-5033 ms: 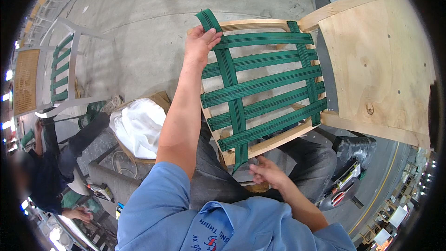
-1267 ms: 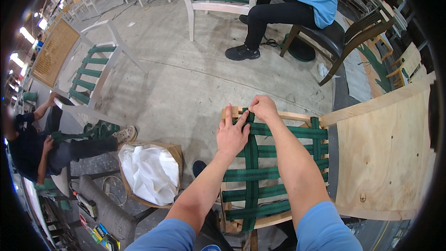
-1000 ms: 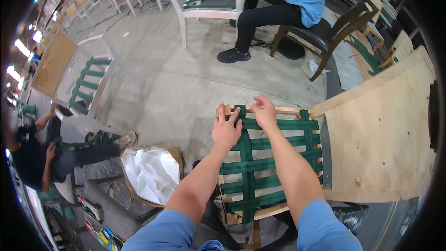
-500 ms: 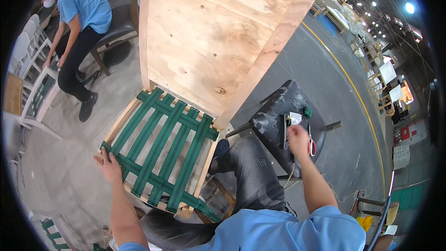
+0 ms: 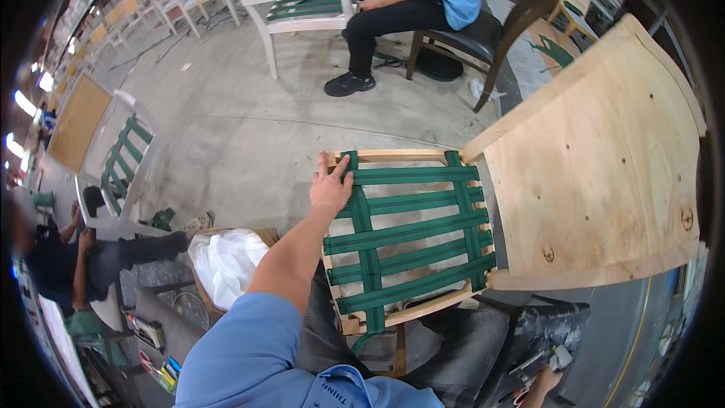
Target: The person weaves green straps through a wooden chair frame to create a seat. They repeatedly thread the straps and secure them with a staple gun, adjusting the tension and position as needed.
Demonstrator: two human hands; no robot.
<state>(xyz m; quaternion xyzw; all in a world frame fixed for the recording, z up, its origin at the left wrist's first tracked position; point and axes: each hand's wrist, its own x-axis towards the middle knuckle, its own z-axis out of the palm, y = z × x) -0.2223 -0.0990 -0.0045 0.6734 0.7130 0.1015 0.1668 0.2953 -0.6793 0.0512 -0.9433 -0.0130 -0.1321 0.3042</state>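
Observation:
A wooden seat frame (image 5: 393,157) woven with green webbing straps (image 5: 408,238) lies across my lap, tilted away from me. My left hand (image 5: 330,185) lies on its far left corner, fingers over the wood and one lengthwise strap, holding it steady. My right hand (image 5: 542,387) barely shows at the bottom edge, down by my right side. It is beside a small grey and white tool (image 5: 560,357) lying on a dark bag (image 5: 547,325). Whether it grips anything is hidden.
A large plywood panel (image 5: 604,151) stands against the frame's right side. A box lined with a white bag (image 5: 225,263) sits by my left leg. One person sits on a dark chair (image 5: 483,34) beyond, by a white chair (image 5: 302,7). Another person (image 5: 83,257) is low at the left.
A second ago both hands were on the frame's far edge. My right hand then went down to the tool at my right side and stays low there. My left hand keeps the far left corner.

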